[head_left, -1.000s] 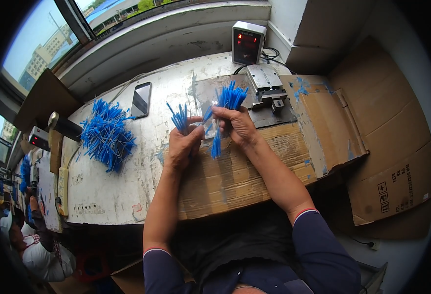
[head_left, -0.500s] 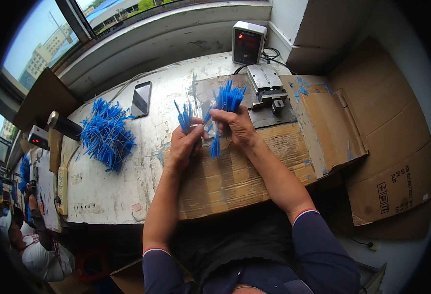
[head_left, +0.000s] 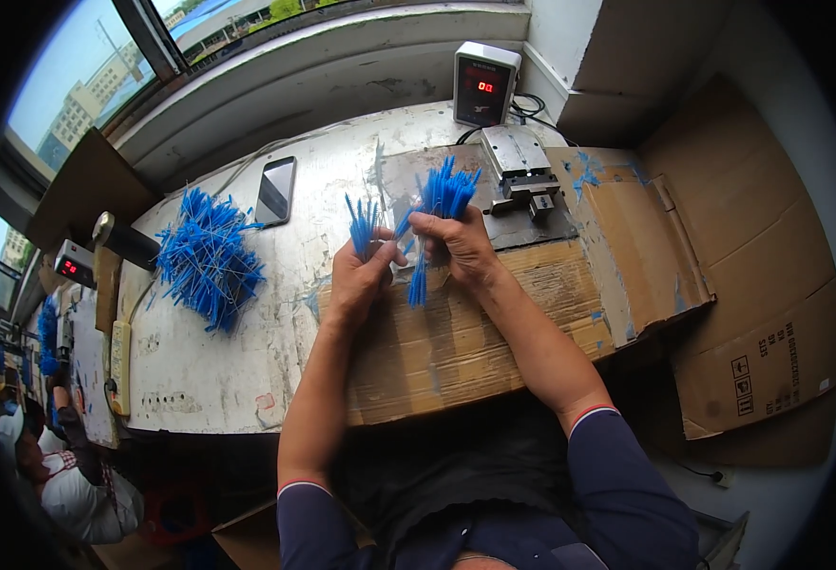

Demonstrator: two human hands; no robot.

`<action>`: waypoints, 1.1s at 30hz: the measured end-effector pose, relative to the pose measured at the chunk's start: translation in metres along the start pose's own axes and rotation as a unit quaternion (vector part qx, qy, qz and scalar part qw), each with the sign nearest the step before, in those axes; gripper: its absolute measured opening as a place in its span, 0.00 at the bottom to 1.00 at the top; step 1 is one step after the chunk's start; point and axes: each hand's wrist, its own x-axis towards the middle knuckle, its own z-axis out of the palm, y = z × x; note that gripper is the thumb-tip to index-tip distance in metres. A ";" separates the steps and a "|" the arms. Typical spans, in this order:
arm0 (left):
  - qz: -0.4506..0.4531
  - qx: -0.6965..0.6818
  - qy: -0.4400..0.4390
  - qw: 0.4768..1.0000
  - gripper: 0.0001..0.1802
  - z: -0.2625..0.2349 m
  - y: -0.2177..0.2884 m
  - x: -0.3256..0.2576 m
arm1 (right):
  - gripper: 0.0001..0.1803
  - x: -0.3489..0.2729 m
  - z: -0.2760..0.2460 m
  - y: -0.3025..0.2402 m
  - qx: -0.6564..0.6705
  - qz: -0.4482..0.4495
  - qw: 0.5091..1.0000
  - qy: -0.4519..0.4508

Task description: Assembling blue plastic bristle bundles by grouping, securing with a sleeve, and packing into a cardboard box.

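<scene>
My left hand [head_left: 359, 280] is closed round a small bunch of short blue wires [head_left: 363, 225] that stand up above its fingers. Beside it, my right hand [head_left: 465, 247] grips a thicker bunch of blue wires [head_left: 449, 193]. Its wires fan out at the top, and some ends hang below the fingers. The two hands are close together over the cardboard sheet [head_left: 456, 332], fingertips nearly meeting. On the table to the left lies a loose, tangled heap of the same blue wires [head_left: 211, 261]. Thin pale ends poke out of it.
A phone [head_left: 275, 192] lies behind the heap. At the back right stand a digital display box [head_left: 485, 85] and a small metal press fixture [head_left: 520, 166]. Cardboard flaps [head_left: 741, 237] flank the right side. A power strip [head_left: 121, 370] and a co-worker [head_left: 76, 494] are at the left.
My left fingers have shifted slightly against their wires, the thumb now nearer my right hand. The display's lit red digits have changed. Both bunches stay held.
</scene>
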 end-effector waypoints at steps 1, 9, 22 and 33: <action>-0.001 0.006 0.008 1.000 0.12 0.000 0.001 0.000 | 0.09 0.001 0.000 0.001 0.000 0.000 1.000 -0.001; 0.026 0.048 0.018 0.998 0.13 0.002 -0.003 0.000 | 0.09 0.001 -0.001 0.003 -0.022 -0.002 1.000 0.015; 0.014 -0.072 0.079 0.994 0.10 -0.009 -0.003 0.006 | 0.05 0.030 -0.039 -0.012 0.211 -0.014 0.970 0.119; 0.017 -0.092 0.012 0.996 0.22 0.000 0.006 0.000 | 0.07 0.029 -0.030 0.018 0.286 0.090 0.953 0.051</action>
